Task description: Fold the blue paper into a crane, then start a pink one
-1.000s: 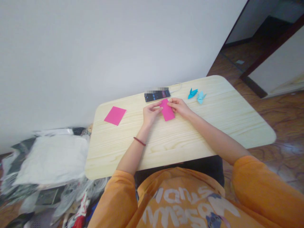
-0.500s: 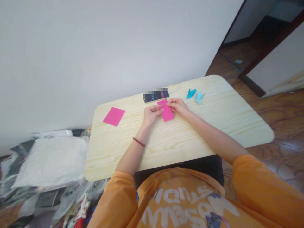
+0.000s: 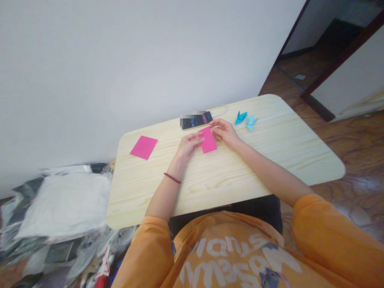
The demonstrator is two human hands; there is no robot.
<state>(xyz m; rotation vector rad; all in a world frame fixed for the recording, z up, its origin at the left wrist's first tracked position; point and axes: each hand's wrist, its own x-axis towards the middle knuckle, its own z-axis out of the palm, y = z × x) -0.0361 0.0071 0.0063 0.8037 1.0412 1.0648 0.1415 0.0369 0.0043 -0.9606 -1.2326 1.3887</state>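
Note:
A folded pink sheet of paper lies at a slant on the table, narrow and rectangular. My left hand grips its left edge, thumb and fingers resting on the paper. At the upper right edge of the sheet is my right hand, its fingers loosely curled and a little apart; whether a fingertip touches the paper is hard to see. A second pink square of paper lies flat to the left.
A phone with a white cable lies just behind the hands. Two folded paper figures, one blue and one light blue, sit at the right. The pale wooden table meets the wall. White bags are piled left of it.
The right hand has loosened its pinch on the pink sheet, and its fingers have spread at the edge. The sheet looks narrower and sits slightly further left, with the left hand.

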